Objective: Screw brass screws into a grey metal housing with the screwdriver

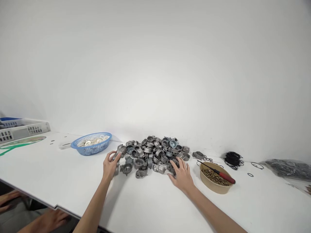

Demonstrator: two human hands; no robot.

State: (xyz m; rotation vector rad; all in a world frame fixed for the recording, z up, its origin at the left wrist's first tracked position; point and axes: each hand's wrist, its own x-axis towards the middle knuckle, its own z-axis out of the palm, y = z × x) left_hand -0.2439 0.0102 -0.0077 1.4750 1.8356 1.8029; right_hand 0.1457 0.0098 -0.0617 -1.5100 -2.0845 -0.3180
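A heap of grey cast-metal housings (155, 152) lies in the middle of the white table (145, 200), near the wall. My left hand (110, 165) reaches to the heap's left edge, and its fingers are curled round one grey housing (119, 152). My right hand (181, 174) rests at the heap's right front edge, fingers spread and lying on the parts.
A blue basket (91, 144) of pale round pieces stands left of the heap. A tan bowl (213, 182) of small brass screws holds a red-handled screwdriver (222, 175). Black rubber rings (233, 159) lie beyond it. White crates (21, 128) stand far left. Another person's hands (46, 220) show bottom left.
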